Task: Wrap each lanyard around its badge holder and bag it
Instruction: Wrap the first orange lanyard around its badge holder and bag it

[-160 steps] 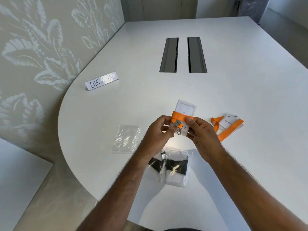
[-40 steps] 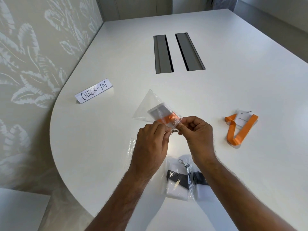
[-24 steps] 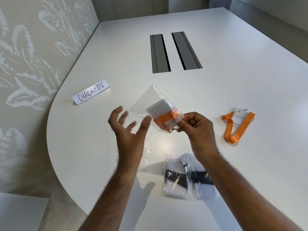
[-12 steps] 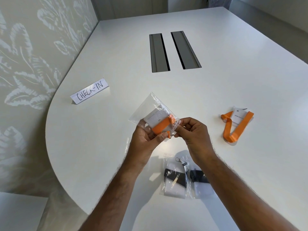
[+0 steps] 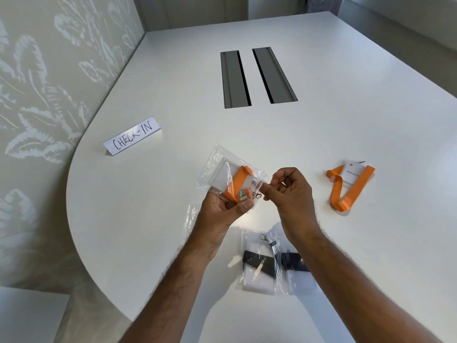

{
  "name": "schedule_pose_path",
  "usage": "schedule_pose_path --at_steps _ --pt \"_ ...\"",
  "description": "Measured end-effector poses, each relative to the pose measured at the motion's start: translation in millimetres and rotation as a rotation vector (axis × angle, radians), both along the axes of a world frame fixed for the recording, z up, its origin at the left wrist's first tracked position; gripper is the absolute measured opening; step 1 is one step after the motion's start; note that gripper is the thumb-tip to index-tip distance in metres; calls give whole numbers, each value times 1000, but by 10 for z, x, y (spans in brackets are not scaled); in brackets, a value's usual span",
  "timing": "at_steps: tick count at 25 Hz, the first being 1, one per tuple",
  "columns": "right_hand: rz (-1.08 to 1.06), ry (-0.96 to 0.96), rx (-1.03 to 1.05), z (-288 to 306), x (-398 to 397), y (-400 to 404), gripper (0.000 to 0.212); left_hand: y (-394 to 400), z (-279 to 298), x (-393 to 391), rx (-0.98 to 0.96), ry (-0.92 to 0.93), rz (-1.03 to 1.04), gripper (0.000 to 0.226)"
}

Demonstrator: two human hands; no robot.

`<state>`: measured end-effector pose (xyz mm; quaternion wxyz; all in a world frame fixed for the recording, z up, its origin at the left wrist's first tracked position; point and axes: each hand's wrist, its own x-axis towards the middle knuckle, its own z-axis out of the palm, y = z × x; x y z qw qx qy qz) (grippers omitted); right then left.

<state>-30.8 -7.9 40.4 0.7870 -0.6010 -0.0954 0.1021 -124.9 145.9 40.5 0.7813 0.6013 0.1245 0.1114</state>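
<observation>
A clear plastic bag [image 5: 217, 167] holds a white badge holder [image 5: 223, 175] wrapped in an orange lanyard [image 5: 238, 183]; I hold it above the table. My left hand [image 5: 223, 210] grips the bag's lower end from below. My right hand [image 5: 289, 191] pinches the bag's open edge by the metal clip [image 5: 256, 195]. A second badge holder [image 5: 352, 173] with a loose orange lanyard [image 5: 346, 194] lies on the table to the right. Two bagged badge holders with black lanyards [image 5: 258, 266] [image 5: 295, 268] lie near the front edge, the right one partly hidden by my right forearm.
The white table [image 5: 321, 125] has two grey cable slots [image 5: 235, 78] at its middle. A folded "CHECK-IN" card [image 5: 132, 138] stands at the left. Another clear bag [image 5: 191, 219] lies under my left hand. A patterned wall runs along the left.
My left hand let go of the bag, opened beside it, then took hold of its lower end again. The bagged orange set has tilted flatter, and my right hand keeps pinching the bag's opening.
</observation>
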Motion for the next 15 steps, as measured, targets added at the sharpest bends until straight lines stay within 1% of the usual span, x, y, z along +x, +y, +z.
schedule_pose_path --at_steps 4,6,8,9,11,13,15 --pt "-32 -42 -92 48 -3 15 35 -67 -20 23 -71 -8 -40 51" --pt "1 -85 -179 89 28 -8 36 -78 18 17 -113 -22 -62 50" --pt "68 -171 -295 135 79 -53 41 -68 40 8 -138 -7 -92 49" --pt "98 -217 -337 159 100 -79 40 -66 45 3 -149 9 -109 48" --pt "120 -294 -422 191 126 -125 25 -74 36 -3 -179 41 -136 48" --pt "84 -380 -580 202 127 -161 13 -96 28 -10 -203 80 -126 56" --pt "30 -446 -715 216 115 -192 14 -126 9 -21 -191 146 -62 77"
